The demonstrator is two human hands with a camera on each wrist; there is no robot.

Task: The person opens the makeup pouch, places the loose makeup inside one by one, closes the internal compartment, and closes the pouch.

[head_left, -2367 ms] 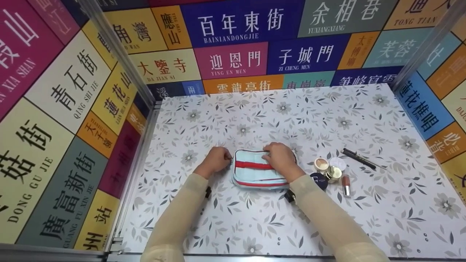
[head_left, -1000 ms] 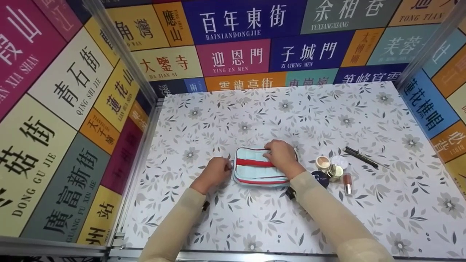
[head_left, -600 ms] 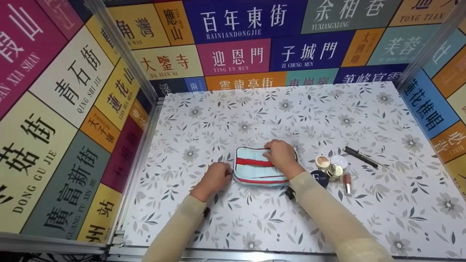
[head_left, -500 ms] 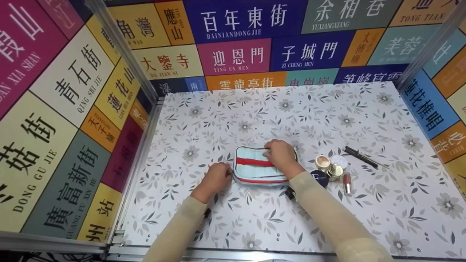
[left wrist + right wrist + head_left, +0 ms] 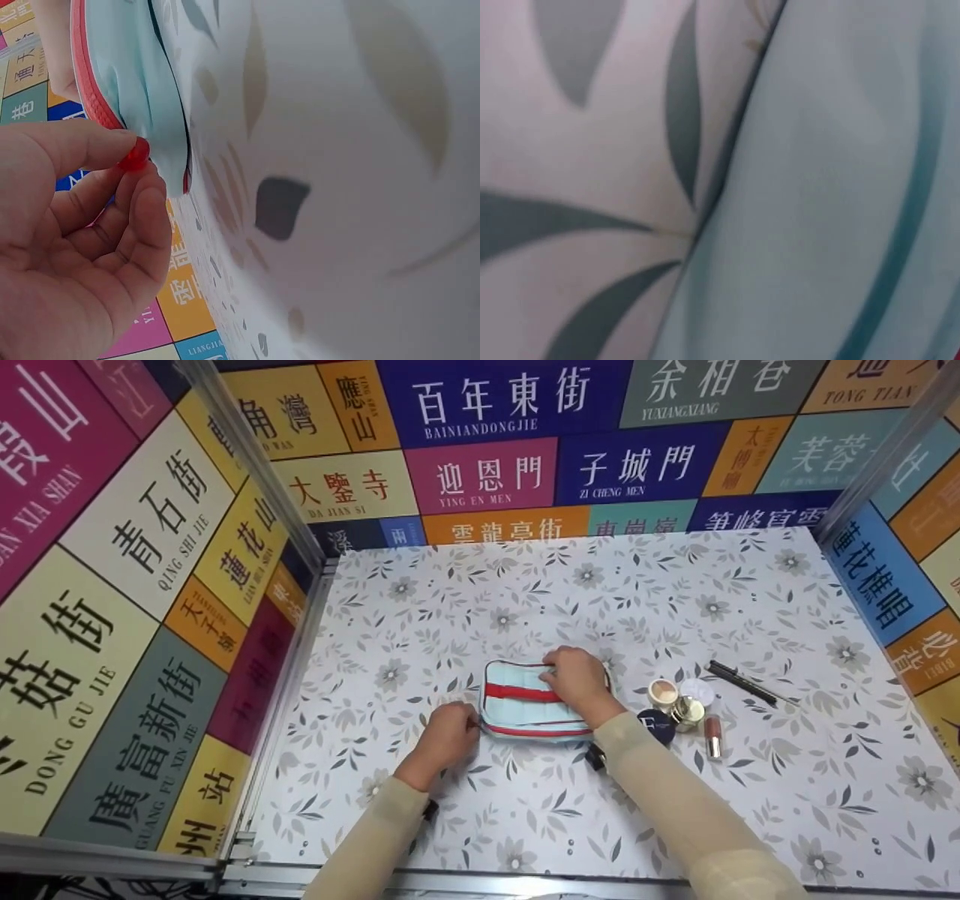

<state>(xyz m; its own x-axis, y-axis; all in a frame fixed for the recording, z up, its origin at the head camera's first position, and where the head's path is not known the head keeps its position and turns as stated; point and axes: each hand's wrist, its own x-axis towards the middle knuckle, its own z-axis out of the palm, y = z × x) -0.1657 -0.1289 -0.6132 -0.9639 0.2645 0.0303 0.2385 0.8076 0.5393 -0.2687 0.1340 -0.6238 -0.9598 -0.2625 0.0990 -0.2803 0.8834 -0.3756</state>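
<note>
A light blue zip-up cosmetic bag with a red band across its top and red zip trim lies flat on the patterned tabletop. At its near left corner my left hand pinches a red zipper pull between thumb and forefinger, the other fingers curled in. My right hand grips the bag's right part, thumb and fingertips on its top near the far edge. The right wrist view holds only a blurred close-up of the bag's pale blue side against the tabletop; the right fingers are hidden there.
Right of the bag stand several small cosmetics: an open round compact, a dark round case, a gold-topped jar, a lipstick-like tube and slim dark pencils. Sign-printed panels enclose the table.
My left hand has moved toward me along the bag's left side, from near its far corner to its near corner. The right hand has kept its hold on the bag.
</note>
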